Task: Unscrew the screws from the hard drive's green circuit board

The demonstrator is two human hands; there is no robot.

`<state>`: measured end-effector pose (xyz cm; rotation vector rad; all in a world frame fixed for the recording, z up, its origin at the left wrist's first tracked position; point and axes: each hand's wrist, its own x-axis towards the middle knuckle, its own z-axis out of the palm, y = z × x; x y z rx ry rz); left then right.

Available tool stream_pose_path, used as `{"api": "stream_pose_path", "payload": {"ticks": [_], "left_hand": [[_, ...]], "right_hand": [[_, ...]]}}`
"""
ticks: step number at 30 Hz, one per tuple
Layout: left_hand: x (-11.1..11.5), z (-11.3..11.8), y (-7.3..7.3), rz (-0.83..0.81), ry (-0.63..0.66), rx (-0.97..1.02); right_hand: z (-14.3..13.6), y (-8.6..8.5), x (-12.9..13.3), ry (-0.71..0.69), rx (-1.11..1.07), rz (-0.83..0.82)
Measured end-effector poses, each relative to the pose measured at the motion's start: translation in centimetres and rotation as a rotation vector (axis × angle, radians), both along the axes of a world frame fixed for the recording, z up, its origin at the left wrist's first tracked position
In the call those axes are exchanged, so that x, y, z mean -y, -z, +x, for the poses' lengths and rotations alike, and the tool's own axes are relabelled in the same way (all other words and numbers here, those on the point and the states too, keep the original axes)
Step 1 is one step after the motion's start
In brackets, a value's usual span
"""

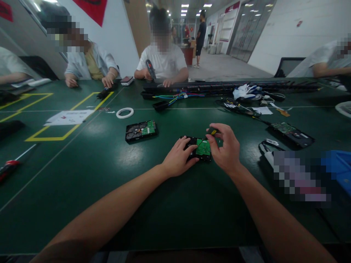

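A hard drive (203,148) lies on the green table in front of me, its green circuit board facing up. My left hand (177,157) grips its left end, fingers over the far side and thumb towards the near edge. Between the fingertips of my right hand (227,148) is the dark handle of a screwdriver (213,130) with a yellow mark. Its thin shaft slants down to the left over the board; I cannot tell exactly where the tip rests. A few tiny bits, perhaps screws, lie just right of the drive.
Other hard drives lie at left (140,130) and right (292,135). Beyond are a white ring (125,113), paper (68,117), a cable bundle (181,95) and gloves (247,92). A red-handled screwdriver (9,168) sits far left, a blue bin (340,166) far right. Co-workers sit opposite.
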<state>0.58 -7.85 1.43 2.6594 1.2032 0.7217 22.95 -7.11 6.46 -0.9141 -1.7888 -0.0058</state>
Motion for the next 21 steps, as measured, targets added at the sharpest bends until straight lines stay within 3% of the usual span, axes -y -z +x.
{"api": "stream_pose_path", "payload": {"ticks": [7,15,21], "left_hand": [[0.05,0.14,-0.05,0.010,-0.008,-0.007],[-0.12,0.01,0.15,0.013,-0.002,-0.016],[0.01,0.00,-0.05,0.002,-0.004,-0.016]], "right_hand": [[-0.31,0.30,0.24,-0.069,-0.025,-0.044],[-0.17,-0.55,0.25,0.072,0.032,0.078],[-0.14,0.09,0.13,0.010,-0.009,-0.008]]}}
